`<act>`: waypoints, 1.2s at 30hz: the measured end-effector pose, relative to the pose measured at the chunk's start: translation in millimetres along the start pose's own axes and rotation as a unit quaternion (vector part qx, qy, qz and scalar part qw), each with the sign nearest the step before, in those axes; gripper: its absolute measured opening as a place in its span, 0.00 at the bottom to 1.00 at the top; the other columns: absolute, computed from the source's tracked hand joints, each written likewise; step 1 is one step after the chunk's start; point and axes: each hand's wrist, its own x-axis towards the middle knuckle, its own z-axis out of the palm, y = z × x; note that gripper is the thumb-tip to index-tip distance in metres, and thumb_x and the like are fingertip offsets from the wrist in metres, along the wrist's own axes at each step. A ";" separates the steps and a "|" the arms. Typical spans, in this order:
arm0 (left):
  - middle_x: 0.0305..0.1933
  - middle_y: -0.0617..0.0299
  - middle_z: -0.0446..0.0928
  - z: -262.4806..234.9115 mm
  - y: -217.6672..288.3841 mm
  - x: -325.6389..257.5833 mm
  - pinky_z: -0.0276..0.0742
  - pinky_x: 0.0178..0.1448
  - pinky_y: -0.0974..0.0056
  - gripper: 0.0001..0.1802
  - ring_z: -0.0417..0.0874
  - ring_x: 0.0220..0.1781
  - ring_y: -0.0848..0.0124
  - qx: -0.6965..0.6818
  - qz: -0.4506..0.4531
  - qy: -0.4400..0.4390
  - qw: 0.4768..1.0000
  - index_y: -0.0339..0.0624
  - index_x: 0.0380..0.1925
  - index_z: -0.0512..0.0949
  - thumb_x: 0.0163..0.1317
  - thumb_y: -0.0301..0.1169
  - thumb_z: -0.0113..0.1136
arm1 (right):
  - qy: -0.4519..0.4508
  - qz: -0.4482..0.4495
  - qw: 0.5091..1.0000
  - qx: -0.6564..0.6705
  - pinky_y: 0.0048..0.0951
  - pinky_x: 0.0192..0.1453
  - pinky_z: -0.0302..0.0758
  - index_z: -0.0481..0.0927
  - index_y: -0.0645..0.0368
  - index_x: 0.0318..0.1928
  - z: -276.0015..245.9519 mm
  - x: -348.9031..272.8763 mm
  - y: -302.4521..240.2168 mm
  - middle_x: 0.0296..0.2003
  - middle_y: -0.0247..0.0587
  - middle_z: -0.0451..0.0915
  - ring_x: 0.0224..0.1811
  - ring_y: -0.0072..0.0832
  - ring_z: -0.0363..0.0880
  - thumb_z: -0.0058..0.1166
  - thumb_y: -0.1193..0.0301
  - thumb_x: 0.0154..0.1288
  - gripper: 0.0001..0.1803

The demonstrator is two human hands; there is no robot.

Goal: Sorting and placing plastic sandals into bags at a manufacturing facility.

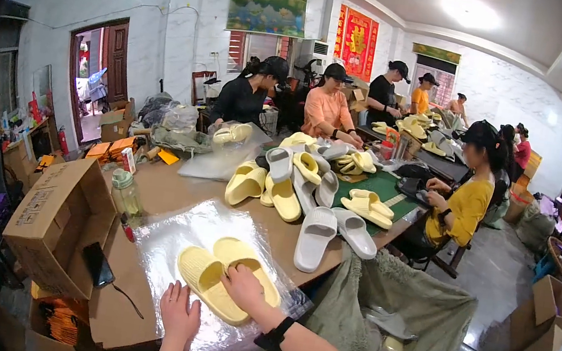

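Ribbed pale-yellow slides (200,268) on clear plastic film (217,222)
Left hand (180,312) at their 7–8 o'clock, fingers apart; right hand (245,290) touching (grip: can't tell).

Bright ceiling light (470,12), glare on plastic (161,248), fisheye bending

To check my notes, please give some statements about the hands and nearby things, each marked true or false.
1. The right hand touches the yellow slippers nearest the wearer. True.
2. Those slippers lie on green cloth. False: clear plastic is under them.
3. The left hand holds a phone. False: the left hand holds nothing visible; the phone is to its left.
4. A bottle stands left of those slippers. True.
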 end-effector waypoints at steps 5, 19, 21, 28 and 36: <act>0.66 0.39 0.71 4.8 -3.0 0.4 0.58 0.74 0.44 0.27 0.65 0.71 0.43 -0.002 -0.007 -0.007 1.000 0.35 0.57 0.77 0.61 0.40 0.58 | 0.021 0.006 1.000 -0.003 0.48 0.49 0.75 0.78 0.62 0.37 3.1 -0.7 2.1 0.37 0.52 0.76 0.45 0.49 0.76 0.54 0.57 0.68 0.18; 0.66 0.40 0.72 10.4 -8.0 -2.0 0.58 0.73 0.44 0.28 0.67 0.70 0.43 0.002 0.015 0.014 1.000 0.36 0.56 0.77 0.59 0.41 0.60 | 0.063 -0.023 0.998 -0.016 0.49 0.46 0.75 0.78 0.63 0.35 16.0 1.4 9.7 0.34 0.53 0.76 0.41 0.50 0.76 0.54 0.60 0.67 0.16; 0.66 0.40 0.72 10.0 -7.9 -2.0 0.58 0.73 0.44 0.27 0.67 0.70 0.43 0.001 0.014 0.014 1.000 0.35 0.56 0.78 0.59 0.41 0.60 | 0.061 -0.022 0.998 -0.023 0.48 0.46 0.76 0.78 0.63 0.35 19.1 2.2 11.3 0.34 0.53 0.76 0.40 0.50 0.76 0.53 0.60 0.67 0.16; 0.66 0.40 0.71 8.5 -6.8 -1.7 0.58 0.73 0.45 0.27 0.66 0.71 0.44 0.006 0.010 0.007 1.000 0.34 0.55 0.77 0.60 0.39 0.61 | -0.016 -0.017 0.996 -0.088 0.48 0.48 0.76 0.78 0.64 0.37 12.7 10.2 4.2 0.36 0.53 0.78 0.42 0.49 0.77 0.50 0.60 0.67 0.17; 0.66 0.41 0.71 8.0 -8.1 -2.4 0.58 0.73 0.45 0.27 0.66 0.71 0.44 0.011 0.007 0.006 1.000 0.35 0.56 0.77 0.59 0.40 0.61 | 0.003 0.003 0.998 -0.066 0.47 0.48 0.76 0.78 0.65 0.37 12.7 8.3 -1.6 0.35 0.54 0.79 0.42 0.49 0.77 0.50 0.59 0.69 0.19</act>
